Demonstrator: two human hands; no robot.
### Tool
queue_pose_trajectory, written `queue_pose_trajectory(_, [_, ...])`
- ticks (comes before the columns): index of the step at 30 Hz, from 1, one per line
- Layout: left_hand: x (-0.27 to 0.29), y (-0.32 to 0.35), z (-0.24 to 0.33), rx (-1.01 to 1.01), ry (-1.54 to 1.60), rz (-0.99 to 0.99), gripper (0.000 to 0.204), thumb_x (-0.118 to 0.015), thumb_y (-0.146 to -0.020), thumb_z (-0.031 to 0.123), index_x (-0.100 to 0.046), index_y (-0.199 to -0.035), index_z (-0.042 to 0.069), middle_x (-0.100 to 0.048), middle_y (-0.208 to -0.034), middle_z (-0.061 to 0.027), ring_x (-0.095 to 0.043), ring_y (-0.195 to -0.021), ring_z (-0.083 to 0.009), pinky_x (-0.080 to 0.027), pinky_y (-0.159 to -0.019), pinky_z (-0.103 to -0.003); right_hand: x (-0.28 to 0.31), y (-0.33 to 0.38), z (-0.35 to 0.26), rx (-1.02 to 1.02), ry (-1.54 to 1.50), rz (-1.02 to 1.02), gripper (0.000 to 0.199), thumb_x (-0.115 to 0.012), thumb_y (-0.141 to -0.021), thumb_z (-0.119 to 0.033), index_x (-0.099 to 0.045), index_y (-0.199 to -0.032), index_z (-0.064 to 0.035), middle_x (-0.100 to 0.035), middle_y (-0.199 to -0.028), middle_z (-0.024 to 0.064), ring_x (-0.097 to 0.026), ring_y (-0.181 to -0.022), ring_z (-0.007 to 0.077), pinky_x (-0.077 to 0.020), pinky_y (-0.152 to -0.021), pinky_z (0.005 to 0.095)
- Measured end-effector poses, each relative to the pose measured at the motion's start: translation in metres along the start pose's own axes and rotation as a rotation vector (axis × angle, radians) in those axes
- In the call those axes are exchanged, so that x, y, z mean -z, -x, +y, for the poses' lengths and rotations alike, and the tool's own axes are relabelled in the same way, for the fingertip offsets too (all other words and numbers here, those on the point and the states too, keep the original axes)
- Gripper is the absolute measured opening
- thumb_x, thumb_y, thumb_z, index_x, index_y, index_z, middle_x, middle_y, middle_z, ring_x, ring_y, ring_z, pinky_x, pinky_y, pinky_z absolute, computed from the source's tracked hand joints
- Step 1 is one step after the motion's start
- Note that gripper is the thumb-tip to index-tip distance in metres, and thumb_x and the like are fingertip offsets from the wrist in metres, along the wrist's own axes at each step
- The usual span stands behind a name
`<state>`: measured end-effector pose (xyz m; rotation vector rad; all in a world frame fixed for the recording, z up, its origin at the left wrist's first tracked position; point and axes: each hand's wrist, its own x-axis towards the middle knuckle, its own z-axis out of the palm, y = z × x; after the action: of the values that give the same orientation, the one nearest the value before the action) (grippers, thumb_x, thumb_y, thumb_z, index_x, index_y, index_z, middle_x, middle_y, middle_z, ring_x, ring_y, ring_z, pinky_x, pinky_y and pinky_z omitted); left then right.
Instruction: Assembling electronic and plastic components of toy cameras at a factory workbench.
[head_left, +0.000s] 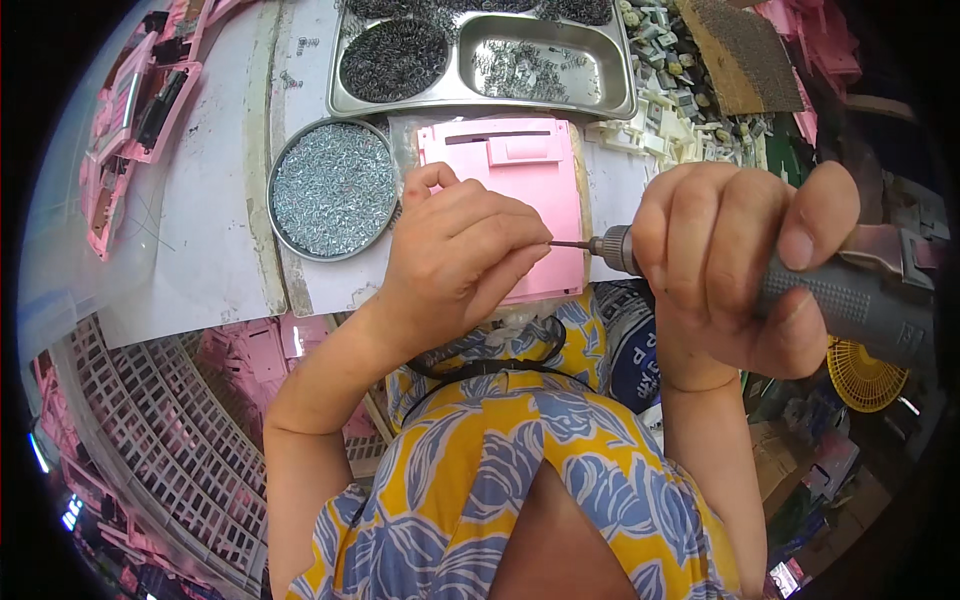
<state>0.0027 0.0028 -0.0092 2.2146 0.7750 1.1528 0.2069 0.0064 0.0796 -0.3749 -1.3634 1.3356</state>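
Observation:
My right hand (pixel 725 260) is wrapped round a grey electric screwdriver (pixel 855 315), which lies nearly level with its bit pointing left. At the tip of that bit, the thumb and forefinger of my left hand (pixel 465 245) are pinched together. Whatever is between those fingers is hidden or too small to make out. Beneath my left hand lies a flat pink plastic panel (pixel 550 200) with a slot and a raised block near its far edge. A round metal dish (pixel 272 205) full of small silvery screws (pixel 332 188) stands just left of my left hand.
Beyond the panel, a steel compartment tray (pixel 480 110) holds dark coiled springs (pixel 395 60) and small dark pieces. White plastic parts (pixel 660 125) are heaped at the far right. Pink frames (pixel 130 130) stand at the far left. Below the table's left edge is a slatted plastic basket (pixel 160 450).

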Motion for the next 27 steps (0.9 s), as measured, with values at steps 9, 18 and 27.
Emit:
queue_pose_trajectory(9, [-0.009,0.009,0.002,0.023,0.087,0.078,0.018,-0.076,-0.078,0.003,-0.069,-0.094,0.007,-0.072,-0.089,-0.0049,-0.061,-0.072,-0.0178,-0.037,-0.077,-0.035,-0.005,0.003,0.0,0.013,-0.027,0.036,0.022,-0.063,-0.091,-0.026,-0.047,-0.105,-0.0197,-0.05,-0.057,-0.0087,-0.049,-0.047,0.0075,-0.0439,-0.051,0.0254])
queue_pose_trajectory(18, [0.009,0.002,-0.009,0.019,-0.21,0.137,0.012,-0.073,-0.083,0.003,-0.065,-0.09,0.005,-0.068,-0.084,-0.0063,-0.059,-0.069,-0.0209,-0.041,-0.072,-0.035,0.018,0.0,0.01,0.052,0.097,0.084,0.021,-0.059,-0.092,-0.023,-0.048,-0.109,-0.0153,-0.046,-0.059,-0.0041,-0.042,-0.048,0.0116,-0.0362,-0.05,0.0304])
queue_pose_trajectory(27, [0.037,0.011,-0.029,0.339,-0.085,0.025,0.013,-0.071,-0.086,0.006,-0.06,-0.081,0.002,-0.057,-0.072,-0.0079,-0.053,-0.062,-0.0243,-0.042,-0.06,-0.035,0.071,-0.027,0.073,0.057,0.147,0.145,0.015,-0.051,-0.094,-0.01,-0.051,-0.109,-0.0075,-0.043,-0.063,0.0025,-0.041,-0.054,0.0131,-0.0397,-0.057,0.0343])
